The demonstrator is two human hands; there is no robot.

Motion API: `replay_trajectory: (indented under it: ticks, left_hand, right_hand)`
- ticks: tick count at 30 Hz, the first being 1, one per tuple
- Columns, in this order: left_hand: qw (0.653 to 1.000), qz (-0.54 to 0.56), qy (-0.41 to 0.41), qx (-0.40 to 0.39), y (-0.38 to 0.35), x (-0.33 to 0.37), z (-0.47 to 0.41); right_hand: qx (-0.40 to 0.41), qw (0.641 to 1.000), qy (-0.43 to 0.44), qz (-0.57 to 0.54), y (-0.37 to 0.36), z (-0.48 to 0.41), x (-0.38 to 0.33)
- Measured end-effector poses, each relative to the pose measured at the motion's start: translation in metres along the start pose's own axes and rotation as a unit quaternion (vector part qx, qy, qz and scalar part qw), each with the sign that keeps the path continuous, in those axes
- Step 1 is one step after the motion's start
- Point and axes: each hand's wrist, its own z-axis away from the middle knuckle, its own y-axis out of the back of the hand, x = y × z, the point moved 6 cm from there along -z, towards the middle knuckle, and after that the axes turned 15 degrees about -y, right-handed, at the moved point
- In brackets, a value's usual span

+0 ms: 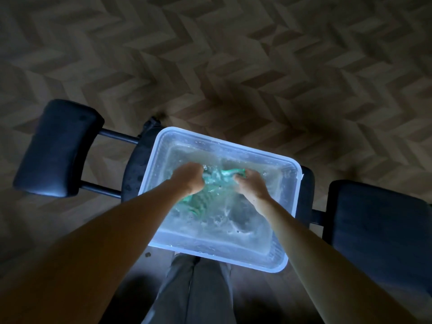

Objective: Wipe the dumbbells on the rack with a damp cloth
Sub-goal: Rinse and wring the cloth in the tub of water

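Both ends of the green cloth [233, 172] are gripped in the water, left hand [190, 178] clenched round one end, right hand [252, 186] curled on the other, inside a translucent plastic tub [233, 146] set on a black padded bench [378, 220]. Only wetting is judged under way; wringing and wiping are left, no dumbbells or rack in view. No writing or brand is readable.

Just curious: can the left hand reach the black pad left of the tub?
Probably yes: nothing blocks the black pad, though the left hand grips the green cloth in the tub.
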Motion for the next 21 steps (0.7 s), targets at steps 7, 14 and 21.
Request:
replay_trajectory:
  ticks: [7, 14, 21]
  left_hand:
    - [0.955, 0.182, 0.107, 0.206, 0.022, -0.01, 0.004]
    - [0.996, 0.089, 0.006, -0.002, -0.002, -0.001, 0.003]
    - [0.978, 0.119, 0.049, 0.165, 0.017, -0.006, 0.002]
  right_hand:
    - [0.007, 1.0, -0.018, -0.013, 0.011, -0.003, -0.007]
    - [-0.162, 0.984, -0.071, -0.011, -0.011, 0.012, 0.006]
    - [-0.028, 0.999, -0.004, -0.03, 0.013, 0.005, -0.003]
